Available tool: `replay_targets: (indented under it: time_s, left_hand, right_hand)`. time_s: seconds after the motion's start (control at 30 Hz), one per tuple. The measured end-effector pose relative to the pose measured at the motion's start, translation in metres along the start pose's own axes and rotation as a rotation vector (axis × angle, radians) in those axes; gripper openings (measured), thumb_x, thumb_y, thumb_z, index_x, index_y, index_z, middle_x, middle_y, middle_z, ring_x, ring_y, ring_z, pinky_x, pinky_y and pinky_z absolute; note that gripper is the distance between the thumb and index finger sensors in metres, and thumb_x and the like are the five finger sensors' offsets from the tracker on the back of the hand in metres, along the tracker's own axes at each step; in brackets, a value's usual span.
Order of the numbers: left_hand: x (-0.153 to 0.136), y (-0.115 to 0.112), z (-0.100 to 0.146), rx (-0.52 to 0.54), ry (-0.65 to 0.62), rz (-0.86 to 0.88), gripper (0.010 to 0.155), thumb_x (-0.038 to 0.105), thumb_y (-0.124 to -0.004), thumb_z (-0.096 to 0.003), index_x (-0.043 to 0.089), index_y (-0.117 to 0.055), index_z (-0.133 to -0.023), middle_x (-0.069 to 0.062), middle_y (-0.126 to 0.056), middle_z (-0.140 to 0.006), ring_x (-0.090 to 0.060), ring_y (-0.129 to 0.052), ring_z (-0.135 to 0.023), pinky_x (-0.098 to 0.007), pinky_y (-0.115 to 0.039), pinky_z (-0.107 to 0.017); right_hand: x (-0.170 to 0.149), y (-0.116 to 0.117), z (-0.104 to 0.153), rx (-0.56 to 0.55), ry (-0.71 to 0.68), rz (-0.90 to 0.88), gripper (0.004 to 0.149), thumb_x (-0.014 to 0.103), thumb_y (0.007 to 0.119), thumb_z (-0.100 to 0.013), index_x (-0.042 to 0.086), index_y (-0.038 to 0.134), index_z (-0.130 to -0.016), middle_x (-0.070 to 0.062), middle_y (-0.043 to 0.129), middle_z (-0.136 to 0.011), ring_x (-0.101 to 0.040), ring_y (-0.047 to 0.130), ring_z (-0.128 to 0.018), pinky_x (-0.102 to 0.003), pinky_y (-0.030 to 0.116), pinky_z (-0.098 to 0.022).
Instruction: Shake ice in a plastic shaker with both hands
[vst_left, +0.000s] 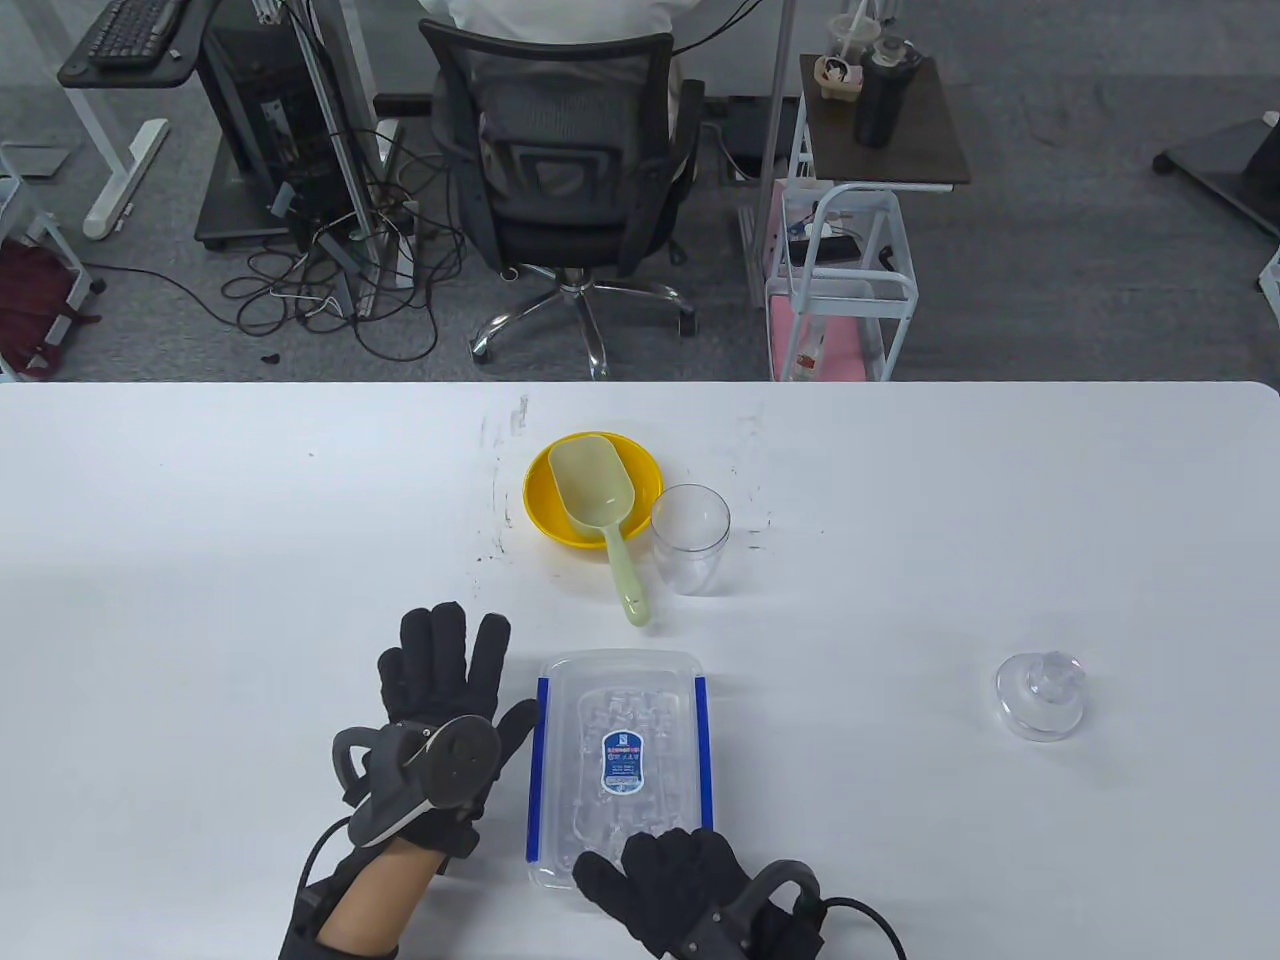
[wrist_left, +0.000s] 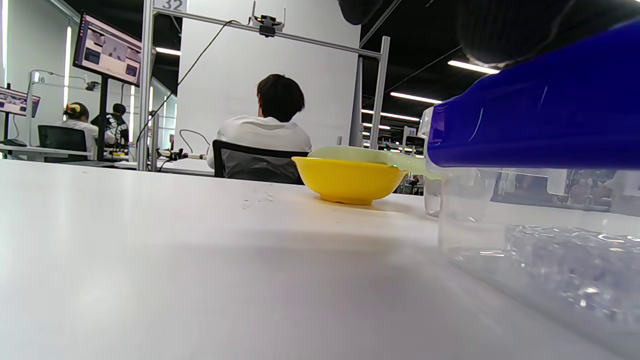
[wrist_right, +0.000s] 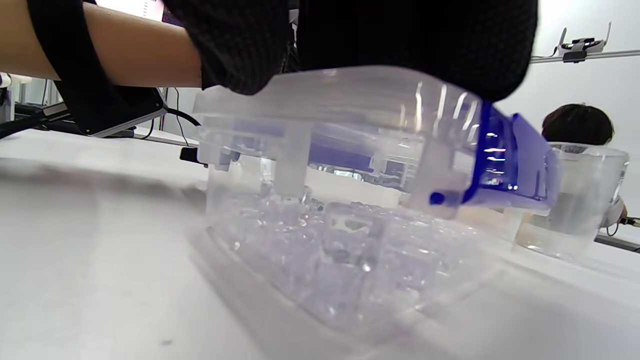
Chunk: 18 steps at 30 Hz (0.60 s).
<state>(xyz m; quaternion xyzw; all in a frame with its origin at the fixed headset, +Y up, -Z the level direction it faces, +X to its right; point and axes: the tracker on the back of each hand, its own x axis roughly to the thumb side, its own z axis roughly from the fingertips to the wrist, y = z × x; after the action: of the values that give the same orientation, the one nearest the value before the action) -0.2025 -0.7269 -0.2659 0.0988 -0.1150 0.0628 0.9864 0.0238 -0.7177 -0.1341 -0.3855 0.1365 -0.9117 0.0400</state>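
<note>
My left hand (vst_left: 440, 690) lies flat, fingers spread, thumb touching the blue clip of the clear rectangular lidded ice box (vst_left: 620, 760). My right hand (vst_left: 665, 885) rests with straight fingers on its near lid edge. Its blue-white label is too small to read. Beyond stand the clear plastic shaker cup (vst_left: 690, 538), the yellow bowl (vst_left: 545, 500) holding a pale green scoop (vst_left: 600, 510), and, far right, the clear domed shaker lid (vst_left: 1040, 695).

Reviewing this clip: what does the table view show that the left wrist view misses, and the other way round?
Only the table view shows both gloved hands, the left hand open beside the ice box and the right hand resting on its near end, plus the clear shaker lid far right. Only the left wrist view shows ice through the box's wall and monitors behind. Both show the yellow bowl, the scoop in it and the shaker cup.
</note>
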Motion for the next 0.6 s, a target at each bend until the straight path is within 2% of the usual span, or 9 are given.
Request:
replay_targets:
  time_s: [0.07,0.13,0.23,0.3,0.33,0.37,0.4,0.5,0.6]
  left_hand:
    - [0.001,0.000,0.001,0.000,-0.006,0.012,0.081,0.059,-0.069,-0.0524,0.023,-0.036,-0.117,-0.022,-0.020,-0.118,-0.052,-0.024,-0.107,-0.069,-0.032,-0.073]
    - [0.002,0.002,0.002,0.004,-0.017,0.042,0.079,0.059,-0.068,-0.0526,0.022,-0.039,-0.117,-0.023,-0.024,-0.118,-0.052,-0.028,-0.107,-0.068,-0.037,-0.073]
    - [0.004,0.011,0.006,0.041,-0.058,0.149,0.078,0.060,-0.066,-0.0533,0.021,-0.042,-0.116,-0.024,-0.025,-0.117,-0.053,-0.033,-0.106,-0.065,-0.044,-0.072]
    - [0.008,0.016,0.008,0.034,-0.085,0.196,0.078,0.060,-0.066,-0.0533,0.017,-0.048,-0.115,-0.027,-0.037,-0.116,-0.053,-0.050,-0.102,-0.061,-0.057,-0.068]
    - [0.010,0.017,0.010,0.021,-0.104,0.197,0.078,0.060,-0.066,-0.0528,0.013,-0.052,-0.113,-0.028,-0.055,-0.111,-0.052,-0.069,-0.093,-0.057,-0.069,-0.061]
    - [0.011,0.016,0.012,0.008,-0.109,0.194,0.078,0.061,-0.065,-0.0526,0.010,-0.057,-0.111,-0.028,-0.072,-0.103,-0.048,-0.086,-0.081,-0.052,-0.079,-0.052]
    - [0.012,0.012,0.016,-0.029,-0.102,0.198,0.079,0.061,-0.065,-0.0525,0.007,-0.059,-0.110,-0.027,-0.079,-0.097,-0.044,-0.094,-0.072,-0.047,-0.083,-0.047]
    - [0.013,-0.001,0.025,-0.144,-0.097,0.248,0.079,0.062,-0.064,-0.0526,0.003,-0.064,-0.106,-0.023,-0.092,-0.083,-0.035,-0.103,-0.056,-0.039,-0.088,-0.037]
    - [0.011,-0.012,0.026,-0.257,-0.076,0.311,0.066,0.051,-0.058,-0.0561,0.004,-0.070,-0.102,-0.019,-0.097,-0.074,-0.030,-0.105,-0.048,-0.036,-0.089,-0.033]
  right_hand:
    - [-0.003,-0.001,0.000,-0.006,-0.002,-0.015,0.076,0.039,0.089,-0.026,0.037,0.069,-0.100,-0.013,0.078,-0.087,-0.032,0.081,-0.065,-0.050,0.079,-0.051]
    - [-0.013,-0.007,0.000,-0.032,0.024,-0.047,0.077,0.045,0.089,-0.025,0.037,0.070,-0.099,-0.009,0.082,-0.088,-0.032,0.084,-0.068,-0.051,0.079,-0.054]
    - [-0.044,-0.018,0.001,-0.109,0.148,-0.151,0.080,0.047,0.090,-0.025,0.031,0.071,-0.101,-0.012,0.081,-0.093,-0.038,0.084,-0.074,-0.055,0.076,-0.057]
    - [-0.066,-0.018,0.001,-0.153,0.236,-0.186,0.082,0.049,0.089,-0.025,0.030,0.070,-0.102,-0.014,0.079,-0.095,-0.040,0.083,-0.077,-0.056,0.075,-0.056]
    - [-0.079,-0.014,0.002,-0.162,0.291,-0.197,0.084,0.050,0.089,-0.024,0.028,0.069,-0.103,-0.015,0.079,-0.095,-0.042,0.083,-0.076,-0.055,0.077,-0.055]
    - [-0.087,-0.010,0.002,-0.152,0.327,-0.205,0.086,0.052,0.089,-0.024,0.025,0.068,-0.103,-0.016,0.079,-0.094,-0.042,0.085,-0.073,-0.054,0.078,-0.052]
    - [-0.098,-0.003,0.004,-0.128,0.373,-0.215,0.090,0.055,0.088,-0.023,0.021,0.067,-0.104,-0.018,0.079,-0.093,-0.043,0.088,-0.070,-0.051,0.081,-0.048]
    - [-0.118,0.015,0.005,-0.020,0.471,-0.289,0.100,0.064,0.084,-0.021,0.009,0.066,-0.102,-0.022,0.084,-0.086,-0.040,0.096,-0.056,-0.042,0.087,-0.034]
    - [-0.126,0.030,0.006,0.062,0.501,-0.507,0.099,0.066,0.083,-0.020,0.005,0.071,-0.097,-0.022,0.090,-0.078,-0.036,0.100,-0.046,-0.036,0.089,-0.025]
